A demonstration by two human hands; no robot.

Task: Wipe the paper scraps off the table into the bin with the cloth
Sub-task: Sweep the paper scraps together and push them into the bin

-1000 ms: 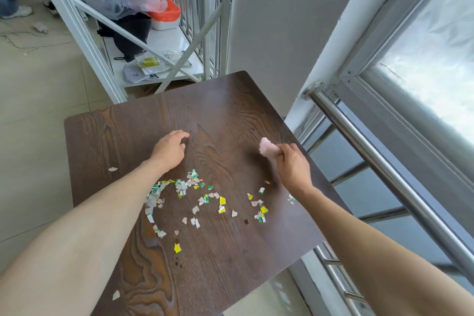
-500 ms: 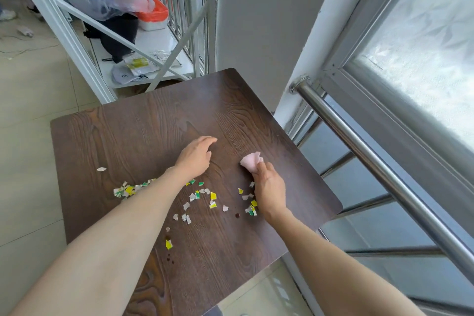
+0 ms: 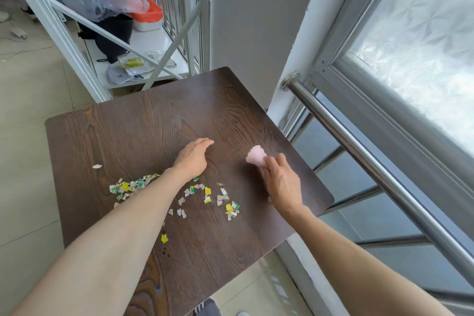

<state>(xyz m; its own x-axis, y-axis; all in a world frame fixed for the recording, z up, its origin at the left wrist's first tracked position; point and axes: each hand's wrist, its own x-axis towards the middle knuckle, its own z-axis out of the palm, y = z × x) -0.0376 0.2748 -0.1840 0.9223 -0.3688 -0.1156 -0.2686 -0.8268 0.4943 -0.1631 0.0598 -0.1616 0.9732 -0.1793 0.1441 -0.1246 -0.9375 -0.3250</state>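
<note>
A dark wooden table [image 3: 143,131] carries several small white, green and yellow paper scraps [image 3: 205,197] across its middle, with a denser pile [image 3: 128,186] at the left and a single scrap [image 3: 97,166] further left. My right hand [image 3: 280,182] grips a small pink cloth [image 3: 256,156] against the tabletop near the right edge. My left hand [image 3: 193,158] rests flat on the wood just beyond the scraps, fingers together and holding nothing. No bin is visible.
A white metal shelf frame [image 3: 107,33] with bags and a container stands behind the table. A steel handrail [image 3: 359,146] and a window run along the right. Tiled floor [image 3: 23,136] lies to the left, and a shoe [image 3: 207,309] shows below the table's near edge.
My right hand with the cloth has shifted right, away from the scraps it was covering. The left hand stays about where it was. The view has shifted slightly.
</note>
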